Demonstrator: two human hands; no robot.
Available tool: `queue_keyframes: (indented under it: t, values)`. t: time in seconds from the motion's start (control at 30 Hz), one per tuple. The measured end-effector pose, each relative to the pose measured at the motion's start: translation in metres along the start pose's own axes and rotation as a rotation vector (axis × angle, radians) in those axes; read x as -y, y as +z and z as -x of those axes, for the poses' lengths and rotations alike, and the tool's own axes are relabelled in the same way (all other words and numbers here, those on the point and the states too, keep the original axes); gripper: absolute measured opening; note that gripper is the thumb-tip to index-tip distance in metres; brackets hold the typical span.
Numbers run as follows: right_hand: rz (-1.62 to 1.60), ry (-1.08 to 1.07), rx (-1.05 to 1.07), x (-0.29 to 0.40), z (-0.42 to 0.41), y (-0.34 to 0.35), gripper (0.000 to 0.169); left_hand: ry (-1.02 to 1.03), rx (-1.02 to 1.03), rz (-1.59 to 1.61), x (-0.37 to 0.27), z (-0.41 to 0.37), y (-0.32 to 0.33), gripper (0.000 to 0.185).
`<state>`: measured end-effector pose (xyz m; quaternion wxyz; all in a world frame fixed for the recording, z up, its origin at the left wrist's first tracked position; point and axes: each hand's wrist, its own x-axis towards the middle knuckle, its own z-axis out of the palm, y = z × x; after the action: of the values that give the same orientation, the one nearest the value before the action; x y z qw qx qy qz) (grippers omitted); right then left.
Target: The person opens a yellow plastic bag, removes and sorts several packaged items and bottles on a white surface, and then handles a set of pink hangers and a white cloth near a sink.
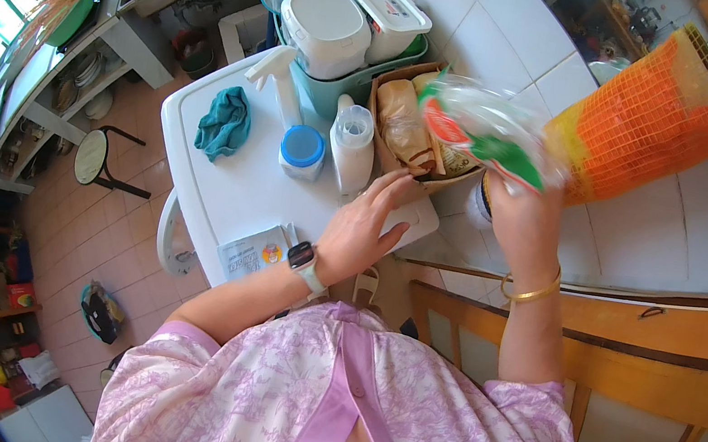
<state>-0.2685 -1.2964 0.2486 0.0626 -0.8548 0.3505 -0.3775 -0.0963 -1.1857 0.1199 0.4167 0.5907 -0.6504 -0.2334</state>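
Note:
A clear plastic bag with green and red print (487,131) is gripped in my right hand (527,212), blurred, above the right side of a cardboard box (417,191). Inside that box lie wrapped packages, one of them a brown plastic-wrapped bundle (403,119). My left hand (363,229), fingers spread a little, rests at the box's near edge and holds nothing visible. Left of the box stands a white bottle (353,145), beside a jar with a blue lid (302,148).
A white table (204,123) bears a teal cloth (224,123), a spray bottle (277,79), a printed packet (253,252) and a teal basket (325,93) of white tubs. An orange mesh bin (657,122) stands right; a wooden cabinet (647,374) is below it.

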Motion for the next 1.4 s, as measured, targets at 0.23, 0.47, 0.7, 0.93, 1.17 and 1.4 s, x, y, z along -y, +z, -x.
queue_keyframes:
  t: [0.23,0.47,0.7,0.93,1.17,1.4]
  values:
    - [0.281,0.073,0.574,-0.030,-0.032,0.054,0.010,0.089,0.078,-0.336,0.020,-0.031,0.018,0.042]
    - [0.052,0.174,0.817,-0.067,-0.037,0.092,0.027,0.281,-0.075,-0.314,0.023,-0.025,0.009,0.050]
    - [-0.246,0.225,0.735,-0.081,-0.021,0.106,0.030,0.301,-0.367,-0.367,-0.020,-0.063,-0.010,0.067]
    - [0.022,0.150,0.044,-0.038,0.033,0.054,0.026,0.257,-0.164,-0.583,0.000,-0.087,-0.009,0.056]
    - [0.221,0.184,0.463,-0.060,0.072,0.079,0.020,0.425,-0.035,-0.462,-0.017,-0.102,-0.008,0.051]
    - [0.206,0.291,0.810,-0.090,0.047,0.109,0.021,0.409,0.192,-0.379,-0.004,-0.116,0.009,0.049]
